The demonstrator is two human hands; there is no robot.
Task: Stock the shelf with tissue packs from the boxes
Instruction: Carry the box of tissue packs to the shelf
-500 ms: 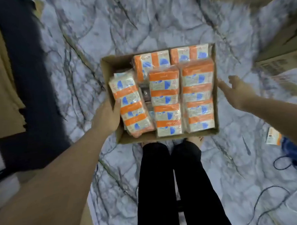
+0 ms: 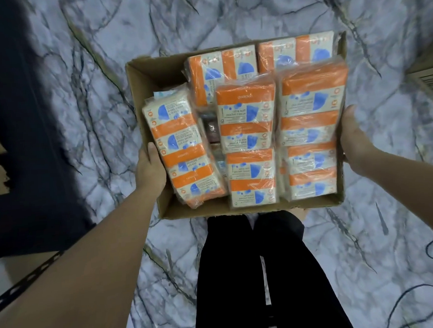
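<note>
Head view: the box (image 2: 249, 210) of tissue packs (image 2: 247, 127) sits between both grips. The left hand (image 2: 151, 171) clasps its 9 o'clock wall, the right hand (image 2: 355, 138) its 3 o'clock wall (fingers hidden underneath), equally near; the box's long axis runs 9-to-3 above the floor (image 2: 229, 17).

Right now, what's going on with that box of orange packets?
A person is holding an open cardboard box with both hands, the left hand on its left side and the right hand on its right side. It is packed with orange and blue tissue packs, wrapped in clear plastic. It is above a marbled floor, just ahead of the person's legs. No shelf is in view, and no pack has been taken out in hand.
</note>
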